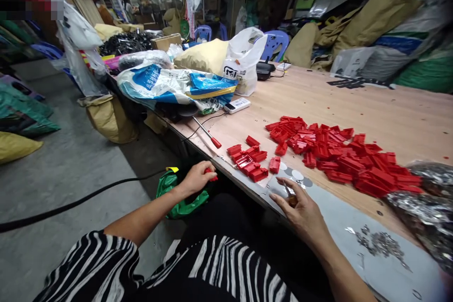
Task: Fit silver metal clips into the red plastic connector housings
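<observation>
Head view showed a pale wooden tabletop (396, 118) carrying a crumpled blue-and-white plastic sack (170, 85), its contents hidden, at the far left. A long grey sheet (332, 212) covered the near edge. Across the middle spread a heap of hollow red plastic cases (329, 148), with a smaller group of red cases (247, 163) to its left, near the edge. Clear plastic bags (421, 207) at the right edge were filled with shiny silvery bits. A knotted-looking white plastic bag (244, 68) with dark print stood behind the sack; what it held could not be made out. Below the tabletop, a green plastic bag (168, 188) hung near the left hand (194, 180), its inside hidden. That hand's fingers were pressed together, pinching a small red plastic piece (211, 175). Over the sheet, the right hand (300, 207) had thumb and forefinger apart, its other fingers curled round a small brown-handled tool (292, 200). Smallest were the loose silvery metal parts (382, 243), scattered on the sheet.
</observation>
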### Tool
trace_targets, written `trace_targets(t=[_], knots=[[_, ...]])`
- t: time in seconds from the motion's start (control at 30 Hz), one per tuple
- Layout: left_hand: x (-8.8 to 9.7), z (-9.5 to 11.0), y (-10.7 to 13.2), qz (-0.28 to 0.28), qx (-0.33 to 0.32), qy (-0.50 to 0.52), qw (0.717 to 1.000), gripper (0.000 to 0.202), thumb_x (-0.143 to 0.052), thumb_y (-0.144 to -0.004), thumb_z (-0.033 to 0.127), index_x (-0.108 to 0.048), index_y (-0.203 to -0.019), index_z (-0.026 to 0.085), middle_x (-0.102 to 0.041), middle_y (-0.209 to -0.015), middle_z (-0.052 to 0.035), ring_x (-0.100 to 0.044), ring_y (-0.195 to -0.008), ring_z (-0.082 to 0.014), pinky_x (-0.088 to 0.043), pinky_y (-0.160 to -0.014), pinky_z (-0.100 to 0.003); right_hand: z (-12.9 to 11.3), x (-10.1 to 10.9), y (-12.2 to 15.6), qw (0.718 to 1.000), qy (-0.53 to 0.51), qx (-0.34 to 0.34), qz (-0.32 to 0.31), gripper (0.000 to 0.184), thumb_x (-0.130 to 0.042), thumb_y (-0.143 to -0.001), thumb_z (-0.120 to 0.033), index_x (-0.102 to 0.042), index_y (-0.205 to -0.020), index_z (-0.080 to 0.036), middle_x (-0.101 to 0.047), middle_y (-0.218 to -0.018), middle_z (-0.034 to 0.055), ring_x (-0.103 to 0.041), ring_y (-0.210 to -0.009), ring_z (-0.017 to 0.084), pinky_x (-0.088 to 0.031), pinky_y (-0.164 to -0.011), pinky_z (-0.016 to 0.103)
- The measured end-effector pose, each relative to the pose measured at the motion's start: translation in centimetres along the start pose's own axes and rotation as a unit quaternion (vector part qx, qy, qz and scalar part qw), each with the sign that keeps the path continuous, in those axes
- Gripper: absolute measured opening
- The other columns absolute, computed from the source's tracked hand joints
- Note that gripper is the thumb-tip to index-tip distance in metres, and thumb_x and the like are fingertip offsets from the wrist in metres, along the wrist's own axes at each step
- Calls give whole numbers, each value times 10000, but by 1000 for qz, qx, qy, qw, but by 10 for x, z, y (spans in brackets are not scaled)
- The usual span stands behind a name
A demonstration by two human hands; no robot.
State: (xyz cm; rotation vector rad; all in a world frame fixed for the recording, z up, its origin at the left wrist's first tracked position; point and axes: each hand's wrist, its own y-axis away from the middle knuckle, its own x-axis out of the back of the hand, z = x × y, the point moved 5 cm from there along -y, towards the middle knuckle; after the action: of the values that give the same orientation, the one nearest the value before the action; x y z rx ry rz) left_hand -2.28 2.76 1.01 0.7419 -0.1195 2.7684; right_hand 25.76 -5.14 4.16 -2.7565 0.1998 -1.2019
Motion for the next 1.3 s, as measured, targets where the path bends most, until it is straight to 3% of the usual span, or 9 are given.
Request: trace_targets(t=[0.1, 0.23, 0.37, 0.5, 0.63, 0.73, 0.83, 1.0, 1.3], knots=[[32, -25, -2, 44, 4, -67, 997, 120, -631, -715, 108, -619, -798, 193, -641, -1005, -51, -585, -1003, -225, -422, -944, -398, -2, 1, -6, 999, 36, 25, 4, 542, -600, -809, -488, -493, -1287, -257, -581, -1203, 112, -542, -582, 140, -501, -645, 321], [40, -25, -6, 87, -9, -121, 989, 472, -717, -658, 107, -592, -1103, 200, -536, -1285, -111, -454, -1243, -301, -324, -1050, -480, -7, -9, -15, 997, 54, 32, -41, 665, -636, -789, -370, -371, -1390, -264, -446, -1367, 143, -565, -589, 127, -531, -731, 368], [21, 0, -19, 76, -82, -119, 987, 387, -694, -752, 257, -594, -1122, 209, -607, -1168, -74, -571, -1083, -234, -443, -965, -390, -15, -23, -26, 992, 89, 39, -75, 808, -661, -760, -275, -249, -1455, -304, -278, -1497, 147, -648, -860, 204, -503, -886, 425], [-6, 21, -28, 67, -109, -83, 988, 422, -717, -725, 261, -602, -1128, 212, -619, -1131, -71, -610, -984, -221, -488, -912, -388, -22, -32, -45, 984, 151, 27, -87, 928, -711, -703, -248, -205, -1476, -330, -230, -1531, 125, -469, -1263, 313, -448, -970, 460], [-36, 38, -32, 60, -170, -77, 981, 767, -789, -642, 292, -455, -1332, 253, -463, -1377, -106, -402, -1309, -292, -314, -1102, -477, -27, -40, -62, 976, 181, 26, -115, 1009, -756, -658, -232, -189, -1488, -331, -194, -1551, 146, -501, -1235, 344, -471, -929, 462], [-54, 39, -45, 36, -151, -90, 984, 1032, -856, -520, 378, -350, -1412, 263, -254, -1526, -138, -178, -1421, -367, -181, -1139, -543, -29, -43, -71, 971, 199, 20, -131, 1032, -780, -638, -270, -201, -1492, -307, -197, -1547, 160, -453, -1273, 365, -465, -929, 462], [-62, 36, -64, -13, -107, -106, 989, 1182, -874, -430, 453, -300, -1443, 248, -237, -1532, -177, -114, -1423, -421, -121, -1122, -593, -29, -44, -79, 966, 207, 9, -154, 1018, -771, -650, -339, -215, -1497, -247, -212, -1530, 197, -432, -1286, 379, -452, -938, 471], [-61, 42, -78, -81, -136, -128, 979, 966, -840, -502, 461, -442, -1362, 275, -397, -1449, -153, -305, -1362, -371, -105, -1104, -621, -33, -45, -88, 964, 174, 48, -197, 960, -759, -627, -242, -294, -1468, -250, -172, -1544, 178, -415, -1310, 336, -396, -1013, 444], [-48, 34, -46, -27, -179, -127, 975, 725, -769, -630, 336, -510, -1301, 245, -424, -1410, -140, -393, -1292, -314, -284, -1090, -510, -34, -57, -74, 971, 76, 129, -186, 778, -638, -702, -143, -361, -1423, -232, -225, -1514, 151, -290, -1385, 296, -378, -1047, 446]])
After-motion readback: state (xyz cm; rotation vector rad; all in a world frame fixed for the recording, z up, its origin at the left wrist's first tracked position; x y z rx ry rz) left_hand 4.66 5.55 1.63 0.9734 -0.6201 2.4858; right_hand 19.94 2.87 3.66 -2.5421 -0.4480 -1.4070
